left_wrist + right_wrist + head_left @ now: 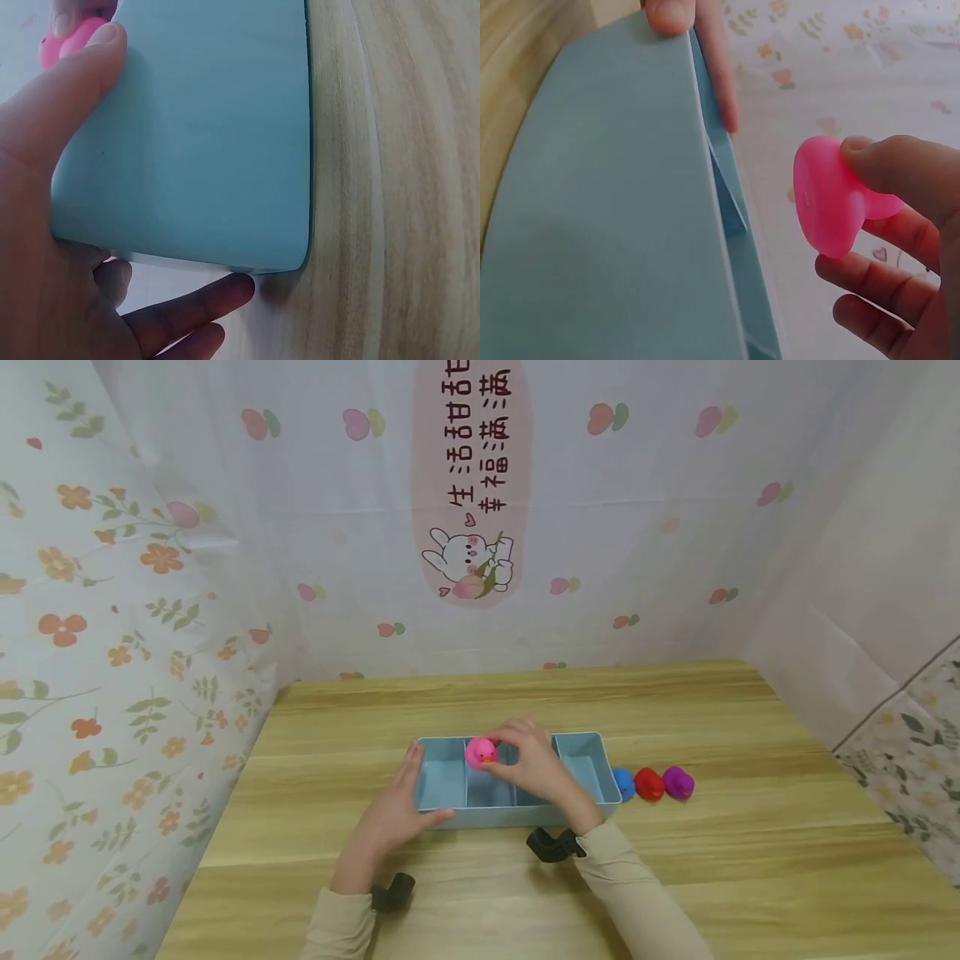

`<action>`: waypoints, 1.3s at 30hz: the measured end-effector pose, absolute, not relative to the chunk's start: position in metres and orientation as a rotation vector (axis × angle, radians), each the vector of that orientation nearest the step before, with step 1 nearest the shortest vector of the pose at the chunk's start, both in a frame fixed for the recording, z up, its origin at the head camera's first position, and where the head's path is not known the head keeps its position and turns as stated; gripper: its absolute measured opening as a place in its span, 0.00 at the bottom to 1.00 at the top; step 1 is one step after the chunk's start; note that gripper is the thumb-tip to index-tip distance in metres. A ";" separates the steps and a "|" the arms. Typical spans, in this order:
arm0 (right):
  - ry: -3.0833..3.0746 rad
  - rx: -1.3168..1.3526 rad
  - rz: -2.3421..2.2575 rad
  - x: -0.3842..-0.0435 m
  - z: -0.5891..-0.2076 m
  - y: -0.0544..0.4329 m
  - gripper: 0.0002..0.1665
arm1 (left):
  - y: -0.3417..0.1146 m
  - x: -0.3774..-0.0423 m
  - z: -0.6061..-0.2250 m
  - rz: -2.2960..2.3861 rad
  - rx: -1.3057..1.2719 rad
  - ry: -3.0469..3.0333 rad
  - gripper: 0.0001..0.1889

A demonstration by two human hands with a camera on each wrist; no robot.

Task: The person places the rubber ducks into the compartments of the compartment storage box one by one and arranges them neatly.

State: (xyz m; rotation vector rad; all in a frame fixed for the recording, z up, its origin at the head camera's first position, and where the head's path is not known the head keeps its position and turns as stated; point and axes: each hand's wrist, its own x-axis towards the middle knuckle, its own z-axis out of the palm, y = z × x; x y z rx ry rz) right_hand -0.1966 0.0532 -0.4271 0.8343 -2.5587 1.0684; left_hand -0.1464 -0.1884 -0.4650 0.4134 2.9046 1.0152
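Note:
A pink rubber duck (481,752) is pinched between the thumb and fingers of my right hand (534,762). It is held over the second compartment from the left of a light-blue divided box (487,817). In the right wrist view the duck (829,195) hangs above the level of the box rim. My left hand (392,818) rests at the box's left end, its fingers straight along the end wall and its thumb by the front rim. The left wrist view has the thumb (90,67) lying against the long front wall (202,142).
To the right of the box, a blue duck (623,783), a red duck (649,784) and a purple duck (678,782) stand in a row on the wooden table (465,893). A patterned cloth (645,527) hangs behind the table.

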 end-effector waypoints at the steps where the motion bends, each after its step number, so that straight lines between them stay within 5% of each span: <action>1: -2.559 0.835 1.078 -0.197 -0.427 0.051 0.19 | -0.188 -0.147 -0.465 1.015 0.413 2.906 0.59; 23: -2.686 0.745 1.030 -0.199 -0.444 0.008 0.17 | -0.189 -0.149 -0.468 1.017 0.401 2.900 0.59; 39: -2.776 0.799 0.559 -0.194 -0.442 -0.013 0.19 | -0.190 -0.148 -0.468 1.031 0.424 2.898 0.59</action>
